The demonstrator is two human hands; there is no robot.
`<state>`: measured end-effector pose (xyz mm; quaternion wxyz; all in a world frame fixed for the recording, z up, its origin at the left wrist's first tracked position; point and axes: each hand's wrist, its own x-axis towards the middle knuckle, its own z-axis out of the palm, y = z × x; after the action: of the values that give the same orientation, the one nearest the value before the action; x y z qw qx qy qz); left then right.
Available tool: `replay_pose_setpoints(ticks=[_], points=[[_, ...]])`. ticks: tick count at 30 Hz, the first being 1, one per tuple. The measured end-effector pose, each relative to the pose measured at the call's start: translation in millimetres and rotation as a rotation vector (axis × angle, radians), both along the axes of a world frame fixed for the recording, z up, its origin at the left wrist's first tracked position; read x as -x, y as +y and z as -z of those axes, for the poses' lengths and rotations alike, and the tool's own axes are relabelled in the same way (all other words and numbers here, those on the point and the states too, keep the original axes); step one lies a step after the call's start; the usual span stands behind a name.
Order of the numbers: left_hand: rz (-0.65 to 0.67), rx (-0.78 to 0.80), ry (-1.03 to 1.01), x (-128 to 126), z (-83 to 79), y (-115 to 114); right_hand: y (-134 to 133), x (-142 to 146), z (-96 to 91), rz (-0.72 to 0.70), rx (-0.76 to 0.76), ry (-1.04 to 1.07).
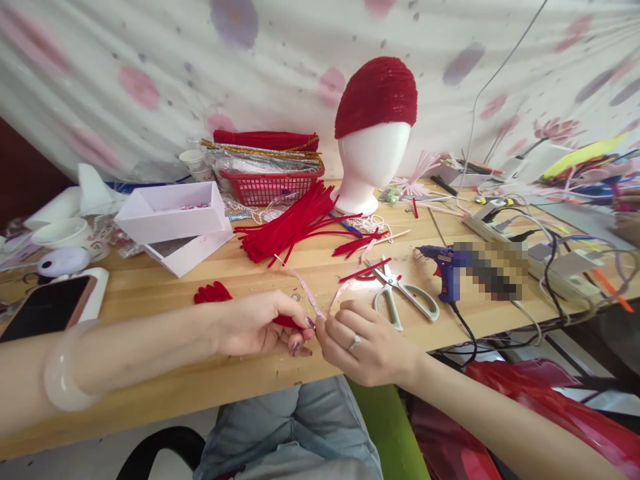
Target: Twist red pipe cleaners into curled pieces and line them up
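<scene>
My left hand (260, 327) is closed in a pinch on a short red pipe cleaner piece (286, 321) at the table's near edge. My right hand (363, 343), a ring on one finger, meets it fingertip to fingertip and pinches a thin pale pink strip (307, 293) that runs up and away over the wooden table (210, 380). A small red fuzzy shape (213, 293) lies just behind my left hand. Scissors (405, 293) lie to the right of my right hand.
A pile of red pipe cleaners (290, 227) lies mid-table before a red basket (273, 183). A white foam head (373, 160) wears a red cap. A blue glue gun (450, 267), power strip and cables sit right. White boxes (175, 217) and a phone (50, 307) sit left.
</scene>
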<state>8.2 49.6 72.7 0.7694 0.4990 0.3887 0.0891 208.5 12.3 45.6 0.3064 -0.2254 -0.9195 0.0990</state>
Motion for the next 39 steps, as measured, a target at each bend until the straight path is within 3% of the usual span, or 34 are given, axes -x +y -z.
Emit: replay_pose_setpoints(ticks=[2,4,7,9,12,16,21,24,27,32,34,36,39], points=[[0.046,-0.291,0.04,-1.3,-3.3,-1.0,0.2,-1.1,3.8,0.077,0.232,0.113],[0.132,-0.775,0.124,-1.9,-6.3,-3.2,-2.4,0.8,9.4,0.142,0.626,0.3],[0.279,-1.556,0.211,-1.4,-5.0,-6.4,-6.4,6.7,18.5,0.105,1.209,0.618],[0.341,-1.858,0.227,-0.6,0.6,-7.4,-7.8,10.6,23.0,0.048,1.436,0.757],[0.364,-2.119,0.278,0.0,10.1,-7.5,-9.5,15.2,25.2,0.033,1.577,0.834],[0.365,-2.299,0.351,-1.5,12.3,-8.6,-11.6,17.4,19.8,0.126,1.687,0.941],[0.42,-2.518,0.37,-2.5,6.2,-11.6,-8.9,11.9,14.0,-0.034,2.072,0.816],[0.46,-2.575,0.351,-2.0,5.9,-11.6,-8.5,9.3,15.3,-0.061,2.177,0.848],[0.501,-2.572,0.378,-3.0,8.5,-10.9,-10.8,10.9,18.5,0.003,2.165,0.955],[0.419,-2.417,0.408,-11.1,14.9,-11.8,-13.6,17.5,23.4,0.093,1.884,1.092],[0.349,-2.24,0.375,-15.7,14.5,-13.0,-14.6,18.7,25.3,0.161,1.719,1.109],[0.265,-1.961,0.32,-20.1,10.9,-14.1,-17.0,18.4,26.4,0.238,1.508,1.036],[0.097,-1.348,0.234,-25.5,2.3,-15.5,-22.5,16.6,25.2,0.299,1.148,0.84]])
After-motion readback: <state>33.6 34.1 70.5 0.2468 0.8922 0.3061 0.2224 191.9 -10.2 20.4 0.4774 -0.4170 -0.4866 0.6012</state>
